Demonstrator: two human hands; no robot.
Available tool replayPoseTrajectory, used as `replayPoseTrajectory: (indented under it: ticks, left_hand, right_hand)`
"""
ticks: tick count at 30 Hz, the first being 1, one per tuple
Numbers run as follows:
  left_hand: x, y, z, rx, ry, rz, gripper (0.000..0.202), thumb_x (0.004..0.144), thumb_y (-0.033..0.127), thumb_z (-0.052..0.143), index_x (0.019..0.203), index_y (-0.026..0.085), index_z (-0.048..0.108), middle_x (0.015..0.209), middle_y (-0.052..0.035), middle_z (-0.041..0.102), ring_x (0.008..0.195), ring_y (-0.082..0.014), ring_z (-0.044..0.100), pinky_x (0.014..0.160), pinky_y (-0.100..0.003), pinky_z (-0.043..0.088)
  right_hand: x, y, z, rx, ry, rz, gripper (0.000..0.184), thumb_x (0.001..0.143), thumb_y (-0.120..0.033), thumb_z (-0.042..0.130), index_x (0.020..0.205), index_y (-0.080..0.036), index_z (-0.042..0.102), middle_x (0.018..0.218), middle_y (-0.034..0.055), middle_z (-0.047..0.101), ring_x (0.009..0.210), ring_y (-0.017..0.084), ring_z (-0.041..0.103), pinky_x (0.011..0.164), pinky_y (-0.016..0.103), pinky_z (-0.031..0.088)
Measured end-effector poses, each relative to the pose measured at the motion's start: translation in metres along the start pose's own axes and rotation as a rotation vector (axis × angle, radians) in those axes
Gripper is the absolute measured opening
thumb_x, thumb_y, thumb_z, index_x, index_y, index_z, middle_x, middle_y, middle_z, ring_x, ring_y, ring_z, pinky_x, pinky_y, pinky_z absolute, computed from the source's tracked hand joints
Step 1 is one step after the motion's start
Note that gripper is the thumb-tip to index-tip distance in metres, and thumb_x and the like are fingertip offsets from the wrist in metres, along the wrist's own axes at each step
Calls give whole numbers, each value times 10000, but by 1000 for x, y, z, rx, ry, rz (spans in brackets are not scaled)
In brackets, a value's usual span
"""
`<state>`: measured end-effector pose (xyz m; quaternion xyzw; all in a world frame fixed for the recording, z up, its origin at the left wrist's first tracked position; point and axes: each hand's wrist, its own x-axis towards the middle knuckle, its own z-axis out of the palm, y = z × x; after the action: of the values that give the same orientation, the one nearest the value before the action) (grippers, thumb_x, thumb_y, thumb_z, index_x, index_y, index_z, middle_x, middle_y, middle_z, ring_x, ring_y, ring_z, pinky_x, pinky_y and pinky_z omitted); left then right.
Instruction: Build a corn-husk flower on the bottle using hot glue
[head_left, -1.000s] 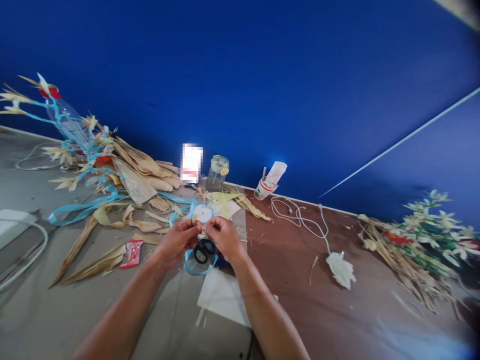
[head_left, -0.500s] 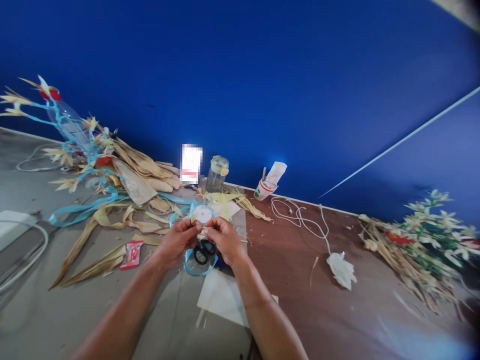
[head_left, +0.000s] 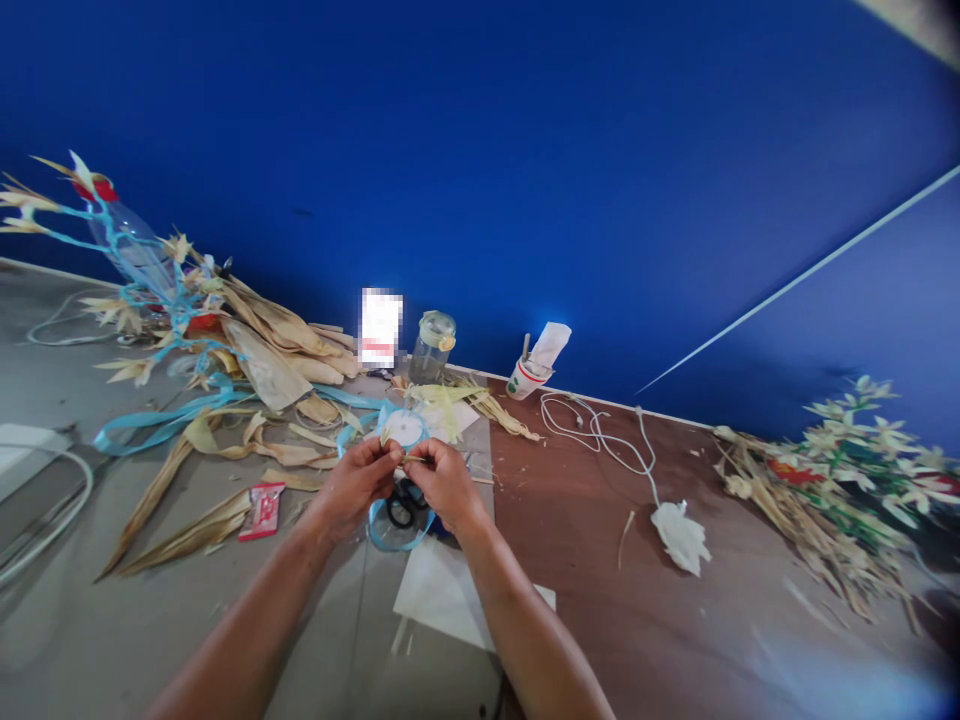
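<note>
My left hand (head_left: 364, 475) is closed in a pinch on a small pale husk piece (head_left: 385, 436), whose tips stick up above the fingers. My right hand (head_left: 444, 482) pinches a thin pale strip (head_left: 412, 459) that runs toward the left fingertips; where it joins the husk is hidden. Just beneath the hands lie black-handled scissors (head_left: 402, 510), over a roll of light-blue ribbon (head_left: 397, 545). Behind the fingertips sits a white spool (head_left: 405, 428) with blue ribbon around it.
Dried corn husks (head_left: 277, 340) and a bottle wrapped with blue-stemmed husk flowers (head_left: 135, 250) lie at left. A red packet (head_left: 262, 511), a glass jar (head_left: 433, 350), a paper cup (head_left: 526, 379), white cable (head_left: 600, 430) and white paper (head_left: 442, 600) surround the hands. More husk flowers (head_left: 862, 460) are at right.
My right hand has shifted slightly and turned, its fingers still pinched close to the left ones. The left hand stays almost where it was.
</note>
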<state>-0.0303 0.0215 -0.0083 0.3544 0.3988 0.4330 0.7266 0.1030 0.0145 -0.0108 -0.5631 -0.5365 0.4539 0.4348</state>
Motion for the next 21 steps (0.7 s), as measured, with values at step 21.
replayPoseTrajectory:
  ticks: [21]
  left_hand:
    - [4,0,2,83,18,-15,382,528,359,810,706,152,543,542,72,467,424,-30,338,386,-162,273]
  right_hand:
    - [-1,-10,-6,264,58,147,146,617,-305,612,610,-162,583,471,-69,469,452,73,371,473,215,282]
